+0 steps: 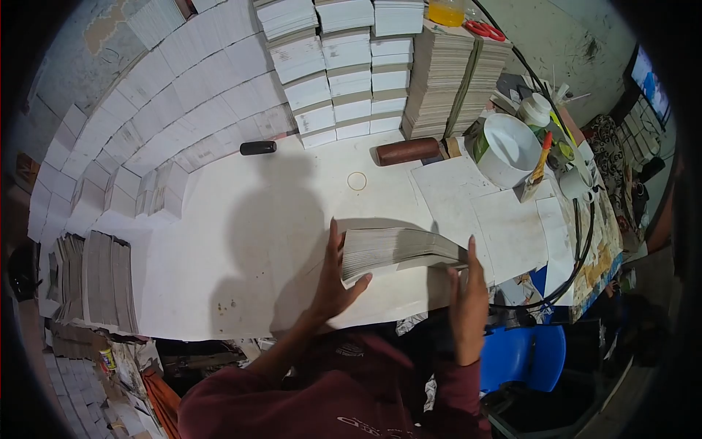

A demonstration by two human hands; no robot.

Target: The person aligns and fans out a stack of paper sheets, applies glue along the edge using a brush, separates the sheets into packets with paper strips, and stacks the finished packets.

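Observation:
A thick stack of paper sheets (398, 246) is held between my two hands over the white worktop, its right part bending downward. My left hand (338, 274) presses the stack's left end, thumb at the near side and fingers at the far side. At the right end, my right hand (466, 293) has its fingers upright against the edge, with the thumb near the underside. A rubber band (357, 181) lies on the worktop beyond the stack.
Tall piles of white paper blocks (340, 80) line the back and left. A dark cylinder (258, 148) and a brown roller-like piece (406, 151) lie before them. At right are a white bucket (510, 150), a brush (540, 172) and black cables (581, 249). Grey-edged stacks (106, 282) stand left.

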